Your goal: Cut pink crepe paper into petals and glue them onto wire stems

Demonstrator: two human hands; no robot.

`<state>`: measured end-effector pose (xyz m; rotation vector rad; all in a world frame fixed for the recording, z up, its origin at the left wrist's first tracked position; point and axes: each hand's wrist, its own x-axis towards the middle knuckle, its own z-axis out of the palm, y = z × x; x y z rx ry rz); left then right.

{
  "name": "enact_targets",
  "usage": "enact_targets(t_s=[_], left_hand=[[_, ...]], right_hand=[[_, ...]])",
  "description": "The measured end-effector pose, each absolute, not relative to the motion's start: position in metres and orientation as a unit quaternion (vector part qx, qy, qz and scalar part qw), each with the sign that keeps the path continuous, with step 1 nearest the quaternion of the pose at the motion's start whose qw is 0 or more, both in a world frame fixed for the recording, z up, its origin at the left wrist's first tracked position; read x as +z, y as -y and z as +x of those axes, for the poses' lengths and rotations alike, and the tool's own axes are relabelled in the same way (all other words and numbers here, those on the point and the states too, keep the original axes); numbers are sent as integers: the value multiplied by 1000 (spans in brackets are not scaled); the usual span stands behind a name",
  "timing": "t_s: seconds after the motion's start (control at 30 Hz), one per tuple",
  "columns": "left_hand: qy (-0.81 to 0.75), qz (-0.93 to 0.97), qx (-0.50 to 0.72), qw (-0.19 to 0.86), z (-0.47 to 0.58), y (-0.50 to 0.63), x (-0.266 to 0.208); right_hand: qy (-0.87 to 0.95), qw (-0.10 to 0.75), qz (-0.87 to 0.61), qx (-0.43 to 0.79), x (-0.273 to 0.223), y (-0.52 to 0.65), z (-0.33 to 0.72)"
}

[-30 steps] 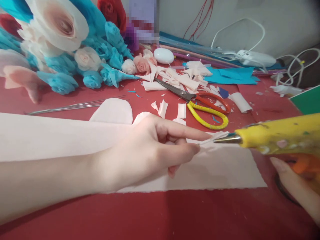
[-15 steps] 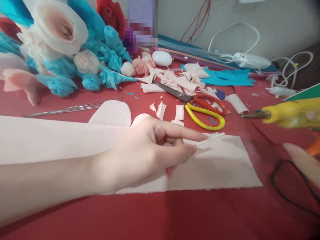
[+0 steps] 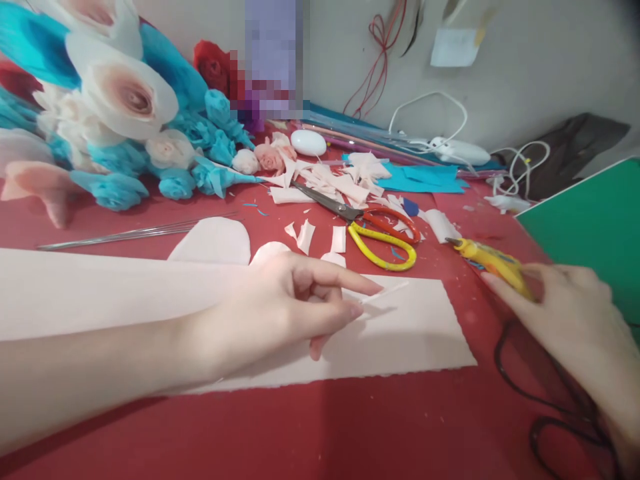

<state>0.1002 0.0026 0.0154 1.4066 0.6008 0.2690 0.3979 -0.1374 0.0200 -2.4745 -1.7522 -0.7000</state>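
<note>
Across a long pale pink sheet of paper (image 3: 410, 340) reaches my left hand (image 3: 295, 307), its fingertips pinching a thin whitish strip or stick (image 3: 395, 289). Whether this is wire or rolled paper I cannot make out. At the right, my right hand (image 3: 565, 320) has its thumb and fingers around the back of a yellow glue gun (image 3: 487, 257), low over the red tabletop with its nozzle pointing left. A black cord (image 3: 525, 393) runs below this hand. Scissors (image 3: 345, 212) with one red and one yellow handle lie beyond the paper, and rounded pale petals (image 3: 215, 240) beside them.
Blue, white and pink paper flowers (image 3: 130, 100) crowd the back left. Thin metal wires (image 3: 115, 237) lie before them. Paper scraps (image 3: 345, 180) and a blue strip (image 3: 425, 179) sit behind the scissors. A green board (image 3: 590, 213) stands at right; a white cable (image 3: 430, 100) lies behind.
My right hand has come into view with the glue gun, which is now lower and farther off. My left hand keeps its pinch on the thin strip. The view has tilted up and turned right.
</note>
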Motion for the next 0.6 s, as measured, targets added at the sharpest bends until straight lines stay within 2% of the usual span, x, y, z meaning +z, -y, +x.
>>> enact_targets(t_s=[0.07, 0.1, 0.17, 0.27, 0.43, 0.6], left_hand=[[-267, 644, 106, 709, 100, -3, 17], [-269, 648, 101, 705, 100, -3, 19], [-276, 650, 98, 701, 100, -4, 22], [-269, 648, 95, 706, 100, -5, 25], [-249, 654, 79, 711, 100, -6, 26], [-239, 626, 46, 741, 100, -8, 25]], right_hand=[[560, 47, -789, -248, 31, 136, 367], [599, 105, -765, -211, 37, 135, 351], [720, 161, -666, -104, 45, 130, 320], [776, 178, -605, -29, 50, 118, 292], [778, 192, -593, 72, 50, 99, 284], [786, 209, -573, 100, 50, 96, 281]])
